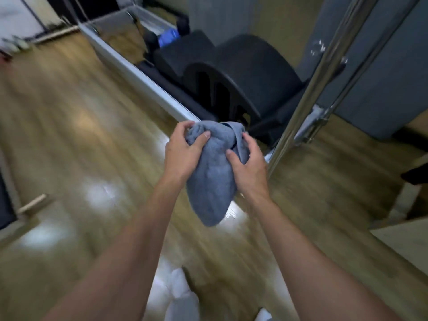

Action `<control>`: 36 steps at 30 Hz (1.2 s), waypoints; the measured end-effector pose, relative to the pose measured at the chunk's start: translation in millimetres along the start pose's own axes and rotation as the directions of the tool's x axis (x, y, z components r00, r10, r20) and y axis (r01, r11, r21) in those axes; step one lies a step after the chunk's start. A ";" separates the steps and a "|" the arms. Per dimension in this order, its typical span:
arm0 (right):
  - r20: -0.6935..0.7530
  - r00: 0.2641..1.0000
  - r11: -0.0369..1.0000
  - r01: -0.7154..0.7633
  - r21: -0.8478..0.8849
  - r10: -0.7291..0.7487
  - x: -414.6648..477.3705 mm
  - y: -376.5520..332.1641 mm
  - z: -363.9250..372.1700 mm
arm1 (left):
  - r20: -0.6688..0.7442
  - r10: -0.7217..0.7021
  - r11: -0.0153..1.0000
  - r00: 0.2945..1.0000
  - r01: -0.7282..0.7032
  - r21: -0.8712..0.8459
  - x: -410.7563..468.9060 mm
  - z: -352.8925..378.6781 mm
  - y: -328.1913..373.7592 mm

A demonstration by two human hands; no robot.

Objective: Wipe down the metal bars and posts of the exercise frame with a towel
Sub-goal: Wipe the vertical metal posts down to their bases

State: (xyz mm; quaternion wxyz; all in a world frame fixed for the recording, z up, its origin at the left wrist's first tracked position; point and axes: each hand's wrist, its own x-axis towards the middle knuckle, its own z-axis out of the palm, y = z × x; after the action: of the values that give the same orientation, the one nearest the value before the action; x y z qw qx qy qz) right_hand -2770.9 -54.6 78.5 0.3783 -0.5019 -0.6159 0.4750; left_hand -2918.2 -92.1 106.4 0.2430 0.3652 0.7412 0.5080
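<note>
A bunched blue-grey towel (212, 181) hangs in front of me, held by both hands. My left hand (183, 151) grips its upper left part, thumb pressed on the cloth. My right hand (249, 165) grips its right side. A shiny chrome post (308, 93) of the exercise frame rises at a slant just right of my right hand, not touched by the towel. A second thinner chrome bar (361, 72) runs beside it. The frame's long grey side rail (139, 79) stretches away to the upper left.
Black curved foam arcs (250, 72) and a black pad sit on the frame's bed behind the towel. A blue object (169, 37) lies farther back. Wooden floor (76, 135) spreads to the left. Another piece of equipment edges in at far left (9, 205). The picture is motion-blurred.
</note>
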 end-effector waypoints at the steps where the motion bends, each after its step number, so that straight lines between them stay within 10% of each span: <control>1: -0.001 0.999 0.999 0.044 -0.012 -0.044 2.6 -35.3 -1.0 | -0.012 0.035 0.999 0.999 -0.035 0.009 3.9 -20.9 29.3; 15: 0.102 0.862 0.857 0.506 -0.097 -0.497 30.5 -368.0 75.1 | -0.155 0.372 0.926 0.915 -0.377 -0.003 75.9 -279.9 228.4; 36: 0.287 0.515 0.558 0.825 0.090 -0.808 246.0 -594.8 345.6 | -0.527 0.484 0.862 0.698 -0.484 0.151 360.8 -507.4 295.4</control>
State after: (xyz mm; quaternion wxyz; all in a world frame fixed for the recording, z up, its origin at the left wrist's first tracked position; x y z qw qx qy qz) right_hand -3302.4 88.2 559.0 0.4452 -0.0875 -0.8416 0.2930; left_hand -3424.2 -35.6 570.8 -0.1217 0.3860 0.6569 0.6362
